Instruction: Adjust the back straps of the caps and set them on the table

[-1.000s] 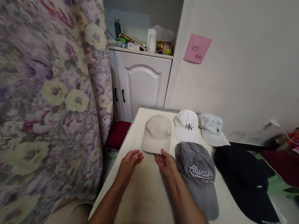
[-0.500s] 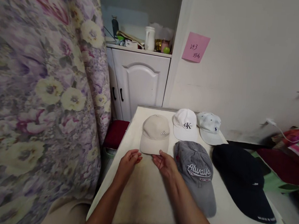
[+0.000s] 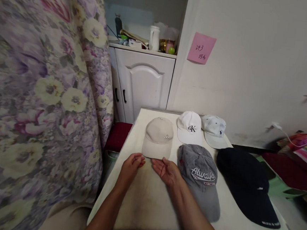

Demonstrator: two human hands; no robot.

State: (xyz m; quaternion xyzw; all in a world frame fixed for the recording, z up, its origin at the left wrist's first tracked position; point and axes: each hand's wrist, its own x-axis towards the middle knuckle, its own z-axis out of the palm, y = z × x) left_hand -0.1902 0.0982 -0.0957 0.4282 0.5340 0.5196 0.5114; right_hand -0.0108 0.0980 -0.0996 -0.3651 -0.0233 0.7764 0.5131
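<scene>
A beige cap (image 3: pixel 157 136) lies on the cream table (image 3: pixel 147 199), brim toward me. My left hand (image 3: pixel 131 164) rests just below the brim's left corner, fingers curled loosely with nothing in them. My right hand (image 3: pixel 167 170) lies palm-up below the brim's right side, fingers stretched out and empty, a little apart from the cap. To the right of that hand lies a grey cap (image 3: pixel 200 175) with "Always" lettering.
A white cap (image 3: pixel 189 127), a pale blue cap (image 3: pixel 215 131) and a dark navy cap (image 3: pixel 246 184) lie on the table too. A floral curtain (image 3: pixel 44 85) hangs left. A white cabinet (image 3: pixel 142 82) stands behind, beside a wall bearing a pink note (image 3: pixel 201 48).
My right hand has drawn back from the beige cap's brim and turned palm-up. The left hand has barely moved.
</scene>
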